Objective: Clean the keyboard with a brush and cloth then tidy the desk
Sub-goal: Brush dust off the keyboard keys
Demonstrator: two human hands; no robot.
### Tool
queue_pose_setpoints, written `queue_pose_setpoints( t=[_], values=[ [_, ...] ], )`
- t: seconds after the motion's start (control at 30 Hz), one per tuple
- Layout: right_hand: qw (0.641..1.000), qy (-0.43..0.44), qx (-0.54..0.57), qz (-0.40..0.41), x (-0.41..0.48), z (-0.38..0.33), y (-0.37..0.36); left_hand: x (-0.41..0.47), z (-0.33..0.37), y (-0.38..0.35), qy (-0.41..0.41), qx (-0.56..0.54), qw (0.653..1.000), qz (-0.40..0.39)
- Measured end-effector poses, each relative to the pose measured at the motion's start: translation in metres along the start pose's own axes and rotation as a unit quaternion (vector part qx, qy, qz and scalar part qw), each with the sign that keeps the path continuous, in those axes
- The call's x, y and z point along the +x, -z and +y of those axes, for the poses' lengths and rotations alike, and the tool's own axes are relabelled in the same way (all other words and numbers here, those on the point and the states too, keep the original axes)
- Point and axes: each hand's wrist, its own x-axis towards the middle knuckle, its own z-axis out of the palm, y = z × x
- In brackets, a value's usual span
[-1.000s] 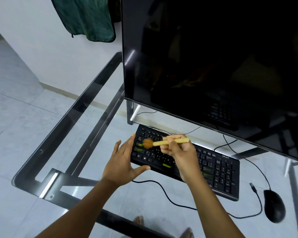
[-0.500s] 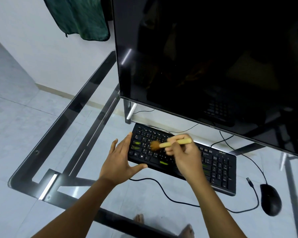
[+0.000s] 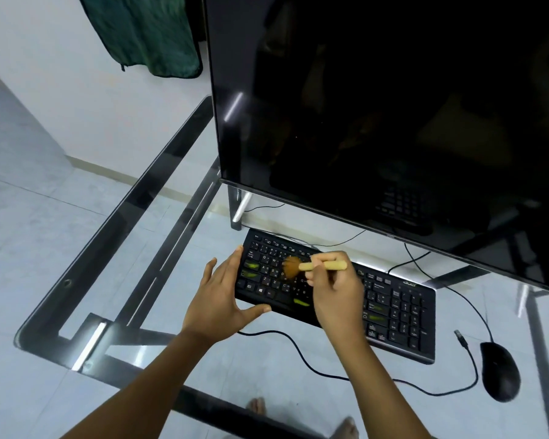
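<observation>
We see the right hand [image 3: 336, 299] with its grip clamped on the brush [image 3: 335, 265]. The bristles are on the left-hand keys of the keyboard [image 3: 393, 308], which lies on the glass bench [image 3: 121, 213] below the monitor [image 3: 393, 106]. The left hand [image 3: 222, 296] has its grip apart, with straight fingers and thumb braced against the keyboard's left end. A mouse [image 3: 499, 370] sits near right, and a green cloth [image 3: 146, 30] hangs far left.

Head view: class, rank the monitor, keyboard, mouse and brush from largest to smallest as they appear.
1. monitor
2. keyboard
3. mouse
4. brush, about as long as the mouse but far thinner, so these two are close.
</observation>
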Motion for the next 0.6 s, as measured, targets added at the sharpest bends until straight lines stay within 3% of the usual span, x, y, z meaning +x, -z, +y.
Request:
queue_pose_setpoints(
  t=[0.03,0.1,0.17,0.23,0.3,0.37,0.43,0.47,0.6],
  values=[
    [0.999,-0.006,0.031,-0.020,0.000,-0.004,-0.001,0.000,0.000,0.000,0.000,0.000,1.000,0.002],
    [0.985,-0.050,0.046,-0.157,-0.006,-0.011,-0.011,0.000,-0.002,0.000,-0.002,0.000,1.000,0.000],
    [0.969,-0.035,-0.032,-0.241,-0.008,-0.008,-0.012,-0.001,-0.002,0.000,-0.002,0.003,1.000,-0.002],
    [0.985,0.028,-0.089,-0.148,0.003,0.000,-0.003,0.000,-0.001,0.000,-0.003,0.002,1.000,-0.005],
    [0.994,0.073,-0.075,-0.030,0.012,0.003,0.010,0.000,0.000,0.000,-0.006,-0.004,1.000,-0.002],
    [0.998,0.033,-0.018,-0.053,0.014,0.001,0.013,0.001,0.000,0.001,-0.004,-0.003,1.000,-0.002],
    [0.985,-0.034,-0.002,-0.170,0.010,0.001,0.010,0.001,-0.001,0.001,0.000,-0.003,1.000,-0.006],
    [0.981,-0.039,-0.024,-0.188,0.010,0.003,0.010,0.001,-0.001,0.001,0.000,-0.003,1.000,-0.009],
    [0.995,0.063,-0.071,-0.021,0.021,0.009,0.024,0.001,0.000,0.002,0.000,-0.005,1.000,-0.008]
  ],
)
